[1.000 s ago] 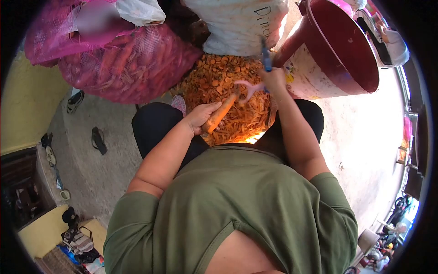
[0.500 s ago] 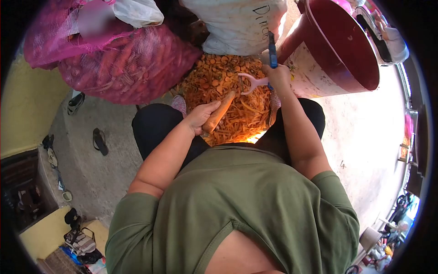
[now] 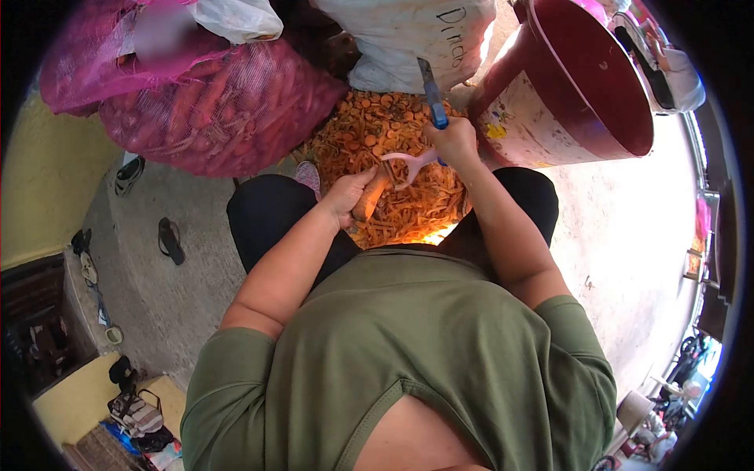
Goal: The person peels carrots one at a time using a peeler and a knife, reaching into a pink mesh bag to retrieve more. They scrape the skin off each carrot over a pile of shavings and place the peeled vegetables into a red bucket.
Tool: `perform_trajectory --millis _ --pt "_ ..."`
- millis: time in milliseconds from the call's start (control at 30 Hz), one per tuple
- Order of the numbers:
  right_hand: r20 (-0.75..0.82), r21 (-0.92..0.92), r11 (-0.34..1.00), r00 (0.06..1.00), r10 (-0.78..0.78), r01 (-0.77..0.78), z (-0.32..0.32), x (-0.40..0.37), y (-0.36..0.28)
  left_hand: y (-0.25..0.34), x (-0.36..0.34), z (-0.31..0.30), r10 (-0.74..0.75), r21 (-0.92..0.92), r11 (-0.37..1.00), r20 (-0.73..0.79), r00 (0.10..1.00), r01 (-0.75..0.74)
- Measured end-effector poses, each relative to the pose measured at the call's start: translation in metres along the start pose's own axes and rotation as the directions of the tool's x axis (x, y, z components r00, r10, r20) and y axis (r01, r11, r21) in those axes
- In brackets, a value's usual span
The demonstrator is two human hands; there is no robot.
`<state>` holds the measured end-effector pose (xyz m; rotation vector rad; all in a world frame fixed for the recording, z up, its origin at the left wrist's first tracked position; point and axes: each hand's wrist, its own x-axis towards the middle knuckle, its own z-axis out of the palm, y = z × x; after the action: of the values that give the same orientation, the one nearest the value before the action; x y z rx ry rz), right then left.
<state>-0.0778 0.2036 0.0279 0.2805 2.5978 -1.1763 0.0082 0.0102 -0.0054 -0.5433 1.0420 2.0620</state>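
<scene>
My left hand [image 3: 347,198] is closed around a carrot [image 3: 372,196], which points up and to the right over a heap of orange peelings [image 3: 420,208]. In my right hand [image 3: 455,143] are two tools at once. One is a pink Y-shaped peeler [image 3: 414,162], its head at the upper end of the carrot. The other is a blue-handled knife [image 3: 432,94], with its blade pointing up and away from me. Round carrot slices [image 3: 377,118] lie on the far part of the heap.
Beyond the heap, a pink mesh sack [image 3: 212,110] full of carrots stands on the left. A white sack [image 3: 408,43] with writing is at the back. The large dark red bucket [image 3: 542,110] leans at the right. A sandal [image 3: 170,241] lies on the concrete floor.
My right hand has moved left and slightly down, bringing the peeler head onto the carrot's upper end. The knife has swung to the left with it.
</scene>
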Motion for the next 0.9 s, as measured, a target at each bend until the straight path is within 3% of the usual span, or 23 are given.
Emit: perform_trajectory --millis 67,100,200,267,367,467,500,600,667,733,833,900 --pt "0.044 0.046 0.999 0.999 -0.025 0.023 -0.007 -0.015 -0.016 -0.003 0.005 -0.009 0.015 0.001 1.0 0.003 1.0 -0.015" --pt "0.153 0.049 0.999 0.988 0.004 -0.012 -0.001 -0.025 -0.023 -0.001 0.002 -0.003 -0.003 -0.009 1.0 -0.042 0.999 0.002" --pt "0.144 -0.058 0.982 0.975 -0.17 0.18 0.017 -0.039 -0.022 0.007 -0.005 0.011 -0.048 -0.003 0.999 -0.106 0.993 0.048" --pt "0.076 -0.018 0.996 0.993 -0.088 0.09 0.016 -0.014 -0.005 0.007 -0.006 0.008 -0.07 0.057 0.996 -0.06 0.996 0.073" --pt "0.059 -0.012 1.0 0.998 0.002 -0.001 -0.002 -0.005 -0.005 -0.004 0.006 -0.004 0.012 0.022 1.0 -0.023 1.0 -0.011" --pt "0.059 0.011 0.984 0.982 -0.18 0.18 0.013 -0.03 -0.014 0.016 -0.015 0.006 -0.087 0.138 0.987 -0.005 0.996 0.087" --pt "0.081 -0.092 0.964 0.967 -0.241 0.248 0.017 -0.031 -0.015 0.014 -0.013 0.008 -0.078 0.093 0.992 -0.03 0.997 0.08" --pt "-0.024 -0.051 0.992 0.993 -0.118 0.117 0.011 -0.018 -0.011 0.003 -0.002 0.009 -0.046 0.005 0.999 -0.088 0.995 0.046" --pt "0.018 -0.015 1.0 1.0 -0.004 0.004 -0.006 -0.004 -0.007 -0.004 0.008 -0.001 -0.008 0.007 1.0 -0.1 0.995 0.008" --pt "0.025 -0.029 0.998 0.998 -0.05 0.05 -0.001 -0.012 -0.011 0.005 -0.005 0.009 -0.017 0.011 1.0 -0.073 0.997 0.018" --pt "0.113 -0.145 0.96 0.968 -0.224 0.239 0.016 -0.029 -0.016 0.007 -0.005 0.006 -0.043 0.04 0.998 0.017 0.999 0.042" --pt "0.048 -0.082 0.992 0.994 -0.094 0.098 0.011 -0.014 -0.007 0.002 0.001 -0.004 -0.044 0.1 0.994 0.052 0.998 0.039"
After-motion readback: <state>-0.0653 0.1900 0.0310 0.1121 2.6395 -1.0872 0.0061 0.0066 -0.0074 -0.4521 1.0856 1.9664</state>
